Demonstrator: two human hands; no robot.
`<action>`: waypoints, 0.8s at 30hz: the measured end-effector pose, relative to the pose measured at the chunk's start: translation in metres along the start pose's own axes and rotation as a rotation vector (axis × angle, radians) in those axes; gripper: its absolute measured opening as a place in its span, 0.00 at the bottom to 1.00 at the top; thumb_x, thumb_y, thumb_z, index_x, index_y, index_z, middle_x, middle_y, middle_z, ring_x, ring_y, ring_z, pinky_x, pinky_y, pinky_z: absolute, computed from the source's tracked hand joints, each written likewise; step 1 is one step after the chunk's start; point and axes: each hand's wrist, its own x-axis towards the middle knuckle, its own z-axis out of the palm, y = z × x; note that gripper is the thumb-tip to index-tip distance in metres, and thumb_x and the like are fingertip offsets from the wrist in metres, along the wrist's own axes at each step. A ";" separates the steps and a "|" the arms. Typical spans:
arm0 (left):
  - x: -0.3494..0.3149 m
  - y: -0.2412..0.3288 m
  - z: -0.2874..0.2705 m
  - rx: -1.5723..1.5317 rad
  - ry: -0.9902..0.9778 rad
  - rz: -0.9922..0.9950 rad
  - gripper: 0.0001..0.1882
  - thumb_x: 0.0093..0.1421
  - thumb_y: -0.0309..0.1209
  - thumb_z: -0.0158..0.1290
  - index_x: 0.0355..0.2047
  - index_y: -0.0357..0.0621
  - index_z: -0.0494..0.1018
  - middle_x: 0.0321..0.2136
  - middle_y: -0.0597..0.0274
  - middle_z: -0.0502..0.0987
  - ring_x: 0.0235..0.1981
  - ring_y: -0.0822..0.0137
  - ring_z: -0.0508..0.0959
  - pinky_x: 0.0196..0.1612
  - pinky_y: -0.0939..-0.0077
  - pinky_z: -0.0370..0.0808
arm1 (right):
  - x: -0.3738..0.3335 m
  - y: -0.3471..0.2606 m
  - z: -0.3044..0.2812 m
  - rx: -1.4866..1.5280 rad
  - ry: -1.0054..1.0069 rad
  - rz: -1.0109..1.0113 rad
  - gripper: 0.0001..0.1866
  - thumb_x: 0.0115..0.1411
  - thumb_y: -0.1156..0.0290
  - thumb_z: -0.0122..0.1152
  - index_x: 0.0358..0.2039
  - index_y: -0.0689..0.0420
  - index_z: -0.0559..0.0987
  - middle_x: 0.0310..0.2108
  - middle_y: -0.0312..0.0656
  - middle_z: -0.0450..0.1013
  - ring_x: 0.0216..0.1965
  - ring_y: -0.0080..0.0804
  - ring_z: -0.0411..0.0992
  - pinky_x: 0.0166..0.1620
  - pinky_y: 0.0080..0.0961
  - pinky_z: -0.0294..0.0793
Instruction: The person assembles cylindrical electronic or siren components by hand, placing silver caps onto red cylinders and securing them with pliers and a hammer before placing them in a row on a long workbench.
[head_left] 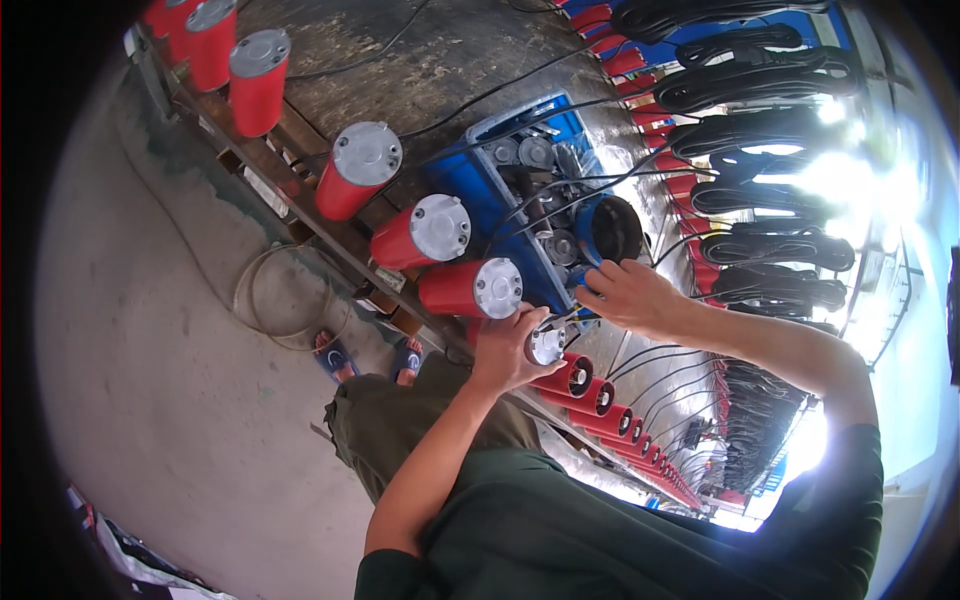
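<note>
My left hand (508, 350) is curled around a silver metal end cap (547, 346) at the top of a red cylinder, whose body is mostly hidden behind the hand. My right hand (632, 297) is over the near edge of the blue crate, to the right of the cap, with its fingers closed together. Something small and blue shows at its fingertips, and a thin shaft seems to run toward the cap; I cannot make out what the fingers hold. Just beyond my left hand stands a red cylinder (450, 288) with a silver cap on it.
The blue crate (480, 200) holds several metal caps and a dark round container (612, 230). Capped red cylinders (345, 190) line the bench edge; open-ended ones (580, 375) continue to the right. Black cables cross the worktop (370, 90), and coiled cables (760, 80) hang behind. A hose (265, 325) lies on the floor.
</note>
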 end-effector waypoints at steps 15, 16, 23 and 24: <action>-0.004 0.002 -0.001 0.016 0.037 -0.029 0.42 0.39 0.46 0.79 0.55 0.53 0.77 0.48 0.63 0.78 0.49 0.52 0.81 0.54 0.53 0.77 | 0.001 0.002 -0.015 0.528 -0.479 0.081 0.41 0.39 0.72 0.81 0.55 0.57 0.72 0.46 0.42 0.70 0.47 0.45 0.75 0.41 0.38 0.81; -0.004 0.002 -0.001 0.025 0.041 -0.016 0.42 0.39 0.46 0.79 0.56 0.53 0.77 0.48 0.63 0.78 0.49 0.52 0.81 0.55 0.53 0.77 | -0.002 -0.003 -0.008 0.426 -0.391 0.060 0.38 0.41 0.71 0.80 0.54 0.56 0.72 0.44 0.40 0.71 0.44 0.40 0.75 0.39 0.36 0.78; -0.005 0.002 -0.001 0.056 0.038 -0.025 0.41 0.40 0.47 0.78 0.55 0.53 0.77 0.49 0.63 0.78 0.51 0.51 0.80 0.56 0.53 0.75 | 0.012 -0.024 -0.028 1.862 -1.140 0.604 0.13 0.57 0.76 0.61 0.42 0.57 0.73 0.33 0.31 0.67 0.28 0.23 0.64 0.23 0.21 0.61; -0.006 0.001 0.000 0.049 0.039 -0.031 0.41 0.40 0.48 0.78 0.55 0.53 0.77 0.50 0.62 0.78 0.51 0.51 0.79 0.56 0.53 0.75 | 0.014 -0.027 -0.035 1.857 -1.140 0.605 0.13 0.57 0.76 0.61 0.42 0.57 0.73 0.33 0.31 0.67 0.28 0.23 0.64 0.23 0.21 0.61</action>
